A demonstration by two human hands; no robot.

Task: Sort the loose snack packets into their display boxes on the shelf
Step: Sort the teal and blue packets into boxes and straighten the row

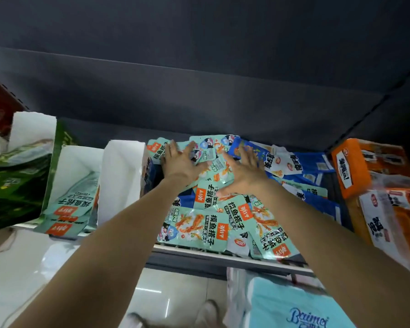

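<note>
On the dark shelf [223, 256], the mint snack packets [194, 223] lay heaped directly under my hands, spilling near. My left hand [179, 162] and right hand [243, 172] pressed flat, fingers spread, gripping nothing; the mint display box [71, 185] stood left, nearer my left hand.

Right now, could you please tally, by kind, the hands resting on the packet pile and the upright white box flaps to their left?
Hands spread flat on the packet pile: 2, the left hand and the right hand
Upright white box flaps: 3, the far-left flap, the middle flap and the flap beside the pile
Total: 5
</note>
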